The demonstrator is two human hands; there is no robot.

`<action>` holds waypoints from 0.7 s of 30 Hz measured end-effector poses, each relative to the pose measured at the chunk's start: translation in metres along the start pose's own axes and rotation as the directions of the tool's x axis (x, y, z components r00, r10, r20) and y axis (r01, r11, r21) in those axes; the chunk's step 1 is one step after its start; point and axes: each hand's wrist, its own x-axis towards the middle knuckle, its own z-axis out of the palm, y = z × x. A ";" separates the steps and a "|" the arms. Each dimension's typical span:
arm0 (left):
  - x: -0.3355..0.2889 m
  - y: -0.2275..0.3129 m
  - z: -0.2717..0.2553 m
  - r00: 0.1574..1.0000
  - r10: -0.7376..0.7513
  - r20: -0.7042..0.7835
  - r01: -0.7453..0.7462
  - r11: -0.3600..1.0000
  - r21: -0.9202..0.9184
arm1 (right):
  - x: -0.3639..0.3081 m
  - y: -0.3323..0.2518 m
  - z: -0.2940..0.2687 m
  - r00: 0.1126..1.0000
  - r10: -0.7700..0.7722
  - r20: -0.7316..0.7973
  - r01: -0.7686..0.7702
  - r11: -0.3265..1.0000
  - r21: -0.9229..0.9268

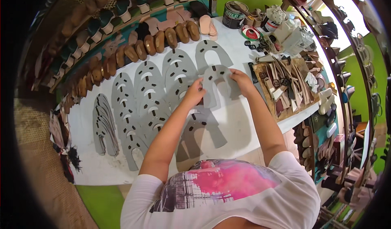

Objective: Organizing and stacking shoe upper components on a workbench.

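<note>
The fingers of both hands are closed on one grey horseshoe-shaped cut piece [216,84], pinching it flat against the white tabletop [244,127]: the left hand [195,91] grips the left limb near its lower part, the right hand [241,80] holds the right limb near the arch. The piece lies directly under and between the two hands, its arch pointing away from the person and its two limbs running back toward them, so its long axis goes roughly straight out from the body; both hands are equally on it, neither nearer. Just beyond it lies another single grey horseshoe piece [211,54], and to the left run overlapping rows of like grey pieces [150,94] with dark slots, ending in a tight fanned stack [105,125] near the tabletop's left end. More grey pieces [203,131] lie under the left forearm, nearer the person. Along the far edge stands a row of brown and tan soles [163,39]. Close on the right, almost touching the right wrist, a board heaped with leather strips and tools [285,86] hems that side in, with a round tin [235,14] and white containers [291,35] behind it. The barest stretch of tabletop lies on the near right, toward the tabletop's front edge.
</note>
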 end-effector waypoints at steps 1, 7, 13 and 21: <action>0.014 0.005 0.004 1.000 -0.003 -0.001 0.003 1.000 0.000 | 0.014 -0.003 -0.007 0.995 -0.041 -0.091 0.035 0.997 -0.064; 0.055 0.012 -0.002 0.974 -0.115 -0.196 0.095 0.989 -0.112 | 0.064 -0.009 -0.008 0.989 -0.101 -0.105 0.067 0.955 -0.289; 0.064 0.020 0.004 0.947 -0.144 -0.289 0.187 0.974 0.129 | 0.082 0.013 -0.024 0.925 -0.350 -0.148 0.234 0.833 -0.502; 0.064 0.017 0.012 0.936 0.059 -0.347 0.063 0.942 0.329 | 0.082 0.006 -0.018 0.915 -0.382 -0.132 0.202 0.715 -0.670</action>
